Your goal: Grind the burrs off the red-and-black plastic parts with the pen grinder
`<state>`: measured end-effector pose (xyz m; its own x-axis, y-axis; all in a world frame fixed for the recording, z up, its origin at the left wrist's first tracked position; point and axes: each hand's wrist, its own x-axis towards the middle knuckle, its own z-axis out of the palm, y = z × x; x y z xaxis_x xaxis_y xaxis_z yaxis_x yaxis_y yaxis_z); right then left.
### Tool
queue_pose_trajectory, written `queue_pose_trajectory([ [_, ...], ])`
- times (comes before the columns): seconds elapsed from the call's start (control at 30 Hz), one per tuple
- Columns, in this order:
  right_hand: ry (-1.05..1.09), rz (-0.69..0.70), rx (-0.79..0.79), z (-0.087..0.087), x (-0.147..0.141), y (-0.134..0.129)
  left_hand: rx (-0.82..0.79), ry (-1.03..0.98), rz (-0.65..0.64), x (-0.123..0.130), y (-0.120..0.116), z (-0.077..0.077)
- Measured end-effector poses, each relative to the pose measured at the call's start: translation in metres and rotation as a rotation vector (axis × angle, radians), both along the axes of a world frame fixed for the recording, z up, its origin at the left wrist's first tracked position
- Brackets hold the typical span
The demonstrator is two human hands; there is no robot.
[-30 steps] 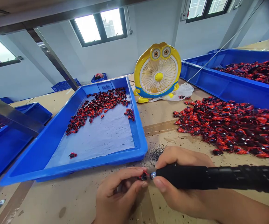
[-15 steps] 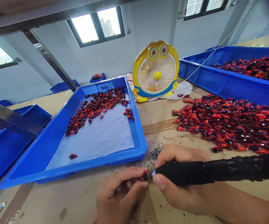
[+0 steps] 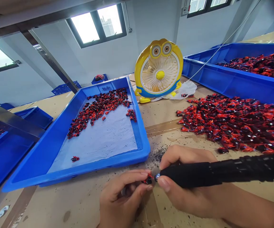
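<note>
Pinched between the thumb and fingers of my left hand [image 3: 120, 196] is a small red and black part [image 3: 148, 180], mostly covered by the fingertips. My right hand [image 3: 191, 201] is closed around a thick black rotary-tool handpiece [image 3: 194, 175] with a shiny metal nose. That nose points left, right beside the small part; whether its tip touches cannot be made out. Dark crumbs [image 3: 159, 153] lie on the brown table [image 3: 80, 196] behind the hands. A large heap of similar red and black parts [image 3: 237, 123] spreads to the right, beyond my right hand.
A blue tray [image 3: 137, 155] lined with white sheet holds more such parts at the left. Another blue bin [image 3: 222, 80] of parts stands at back right. Between them is a yellow fan [image 3: 160, 75]. Metal frame bars [image 3: 50, 60] cross the left side.
Hardly anything differs. The view has shifted slightly, and both hands keep their grips, with the handpiece's nose still beside the small part.
</note>
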<state>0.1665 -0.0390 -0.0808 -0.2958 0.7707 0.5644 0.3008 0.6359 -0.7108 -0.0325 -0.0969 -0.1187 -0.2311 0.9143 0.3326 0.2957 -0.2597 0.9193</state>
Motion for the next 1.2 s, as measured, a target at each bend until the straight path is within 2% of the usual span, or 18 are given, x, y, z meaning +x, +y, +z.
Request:
queue_pose_trajectory([
  [0.2,0.020,0.064,-0.063,0.000,0.002,0.000,-0.015,-0.041,0.026,0.003,0.000,0.001],
  [0.4,0.013,0.052,-0.062,0.000,0.001,0.000,-0.003,-0.061,0.008,0.006,0.000,0.001],
  [0.6,0.030,-0.025,0.016,-0.003,0.000,0.000,0.016,0.037,-0.044,-0.004,0.002,0.000],
  [0.8,0.030,0.038,-0.005,-0.004,-0.002,0.001,0.042,0.047,-0.039,-0.003,0.002,0.000],
  [1.03,0.062,0.016,0.011,-0.006,-0.002,-0.001,-0.018,0.058,0.010,-0.004,0.001,-0.001],
  [1.2,0.073,0.010,0.021,-0.004,-0.001,-0.001,0.009,0.098,-0.026,-0.007,0.002,0.001],
])
